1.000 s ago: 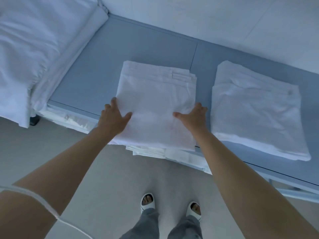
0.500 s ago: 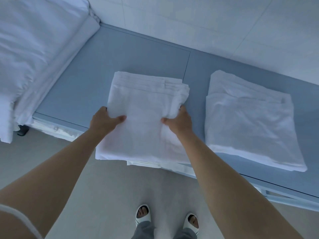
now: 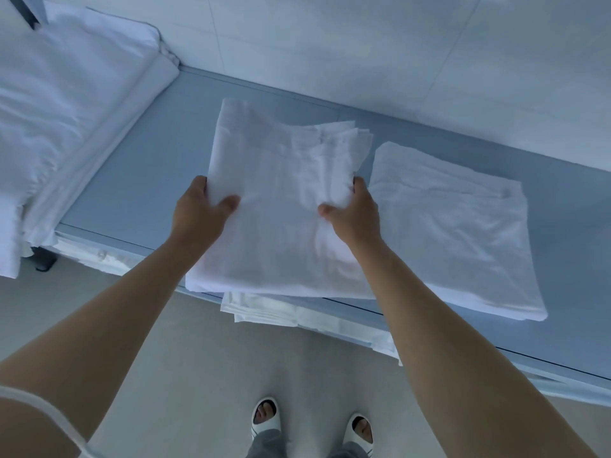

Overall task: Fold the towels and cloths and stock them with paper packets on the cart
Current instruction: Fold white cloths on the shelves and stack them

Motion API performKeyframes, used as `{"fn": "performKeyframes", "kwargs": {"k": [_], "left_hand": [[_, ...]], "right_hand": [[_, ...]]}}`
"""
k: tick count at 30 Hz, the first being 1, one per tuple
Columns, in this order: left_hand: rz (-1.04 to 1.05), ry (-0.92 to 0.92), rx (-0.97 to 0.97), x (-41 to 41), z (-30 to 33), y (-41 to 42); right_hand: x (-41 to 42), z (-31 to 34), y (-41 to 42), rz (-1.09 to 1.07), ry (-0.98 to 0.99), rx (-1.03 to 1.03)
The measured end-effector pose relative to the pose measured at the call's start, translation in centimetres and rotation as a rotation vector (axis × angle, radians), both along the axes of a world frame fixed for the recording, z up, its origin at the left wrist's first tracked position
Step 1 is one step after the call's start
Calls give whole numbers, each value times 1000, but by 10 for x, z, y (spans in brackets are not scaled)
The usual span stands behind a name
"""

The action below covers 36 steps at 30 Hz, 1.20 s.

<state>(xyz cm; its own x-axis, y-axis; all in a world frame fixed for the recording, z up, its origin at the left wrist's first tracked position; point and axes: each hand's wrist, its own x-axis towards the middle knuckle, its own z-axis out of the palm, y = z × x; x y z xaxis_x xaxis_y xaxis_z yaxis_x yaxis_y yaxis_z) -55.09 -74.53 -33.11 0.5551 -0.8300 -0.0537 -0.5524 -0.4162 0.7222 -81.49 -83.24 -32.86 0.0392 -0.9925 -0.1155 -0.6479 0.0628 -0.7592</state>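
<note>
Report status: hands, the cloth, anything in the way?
Left hand and right hand grip folded cloth by its sides. Second folded cloth lies close on the right, blue surface.

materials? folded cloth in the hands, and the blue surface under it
Folded cloth: thin white woven fabric, likely cotton, matte; it creases softly where the left hand and right hand grip it.
Blue surface: smooth, flat, faint sheen, seamed panels; laminate or painted metal, can't tell.
</note>
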Motion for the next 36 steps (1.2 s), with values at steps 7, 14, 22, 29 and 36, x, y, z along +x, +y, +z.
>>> {"fn": "performKeyframes", "kwargs": {"k": [7,14,22,29,36], "left_hand": [[-84,45,-82,-104,37,-42],[-169,92,-94,-230,48,-81],[-223,12,78,-293,16,-93],[-602,-240,438,-297,-53,-51],[-585,-279,460,-300,-53,-53]], "right_hand": [[-111,54,-16,-85,21,-87],[-239,74,-30,-184,55,-111],[-315,32,-44,-242,101,-27],[-340,-47,2,111,499,232],[-344,-54,-3,136,474,243]]}}
